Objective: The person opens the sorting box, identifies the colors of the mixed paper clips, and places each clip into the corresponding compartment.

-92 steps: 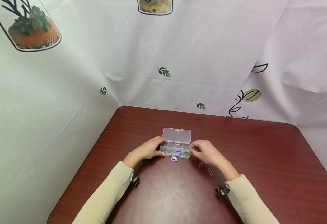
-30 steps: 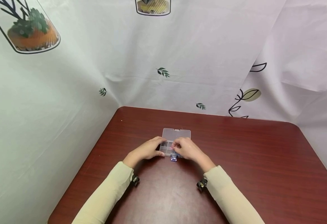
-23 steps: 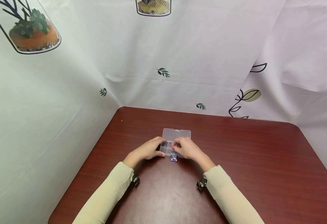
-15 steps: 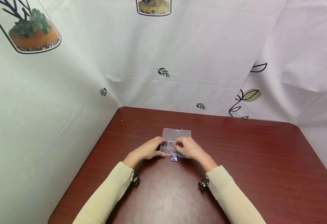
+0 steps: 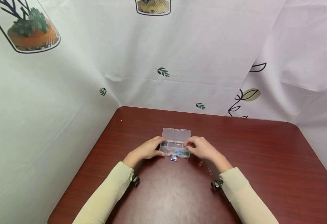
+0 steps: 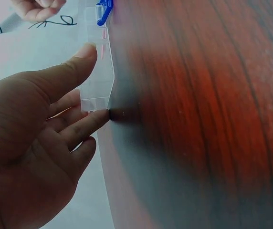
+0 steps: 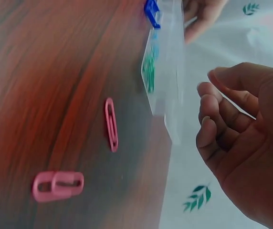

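Note:
A clear plastic compartment box (image 5: 171, 144) lies on the table with its lid (image 5: 176, 135) folded back and a blue latch (image 5: 174, 158) at the front. My left hand (image 5: 147, 148) grips its left end, thumb at the front and fingers round the side. Along the front row sit a pink paper clip (image 5: 169, 151), blue paper clips (image 5: 178, 152) and green paper clips (image 7: 149, 74). My right hand (image 5: 202, 148) hovers by the box's right end, its fingers loosely curled with nothing visible between them. Two pink paper clips (image 7: 111, 125) lie on the table near it.
The dark red wooden table (image 5: 253, 155) stretches well beyond the box on both sides. White fabric (image 5: 141, 56) with printed leaves hangs behind the table and along its left.
My right hand carried a pink paper clip leftward over the box and let it go in a front compartment. It then moved back to the right. My left hand has stayed put.

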Motion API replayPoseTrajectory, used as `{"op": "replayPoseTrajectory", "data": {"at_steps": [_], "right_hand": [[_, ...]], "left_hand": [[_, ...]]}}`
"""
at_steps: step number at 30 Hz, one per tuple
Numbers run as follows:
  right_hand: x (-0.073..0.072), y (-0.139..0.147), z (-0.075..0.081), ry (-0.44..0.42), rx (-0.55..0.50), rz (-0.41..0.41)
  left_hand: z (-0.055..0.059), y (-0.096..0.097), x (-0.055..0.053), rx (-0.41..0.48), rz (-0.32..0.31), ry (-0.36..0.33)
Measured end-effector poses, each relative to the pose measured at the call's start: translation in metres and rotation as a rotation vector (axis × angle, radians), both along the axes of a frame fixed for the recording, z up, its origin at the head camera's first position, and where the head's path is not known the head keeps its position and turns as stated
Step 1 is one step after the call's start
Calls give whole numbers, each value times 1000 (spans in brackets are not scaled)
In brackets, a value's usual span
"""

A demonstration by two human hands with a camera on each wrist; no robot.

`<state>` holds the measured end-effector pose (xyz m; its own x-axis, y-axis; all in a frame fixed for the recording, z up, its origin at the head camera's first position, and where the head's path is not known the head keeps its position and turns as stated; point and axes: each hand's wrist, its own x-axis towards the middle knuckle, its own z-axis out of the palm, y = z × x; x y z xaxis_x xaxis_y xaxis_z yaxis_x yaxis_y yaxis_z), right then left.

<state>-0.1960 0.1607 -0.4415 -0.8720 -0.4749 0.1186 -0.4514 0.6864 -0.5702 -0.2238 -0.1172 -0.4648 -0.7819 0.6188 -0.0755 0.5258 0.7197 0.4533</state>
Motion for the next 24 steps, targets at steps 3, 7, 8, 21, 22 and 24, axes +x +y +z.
{"op": "replayPoseTrajectory", "data": {"at_steps": [3, 7, 8, 21, 22, 24], "right_hand": [[2, 10, 0, 3, -6, 14], [6, 21, 0, 18, -4, 21], [7, 24, -1, 13, 1, 17], [13, 50, -13, -34, 14, 40], [13, 51, -14, -41, 19, 44], [15, 53, -16, -52, 29, 55]], "left_hand": [[0, -1, 0, -1, -4, 2], [0, -2, 0, 4, -7, 4], [0, -2, 0, 4, -7, 3], [-2, -1, -1, 12, -8, -2], [-2, -1, -1, 13, -8, -3], [-3, -2, -1, 12, -8, -3]]}}
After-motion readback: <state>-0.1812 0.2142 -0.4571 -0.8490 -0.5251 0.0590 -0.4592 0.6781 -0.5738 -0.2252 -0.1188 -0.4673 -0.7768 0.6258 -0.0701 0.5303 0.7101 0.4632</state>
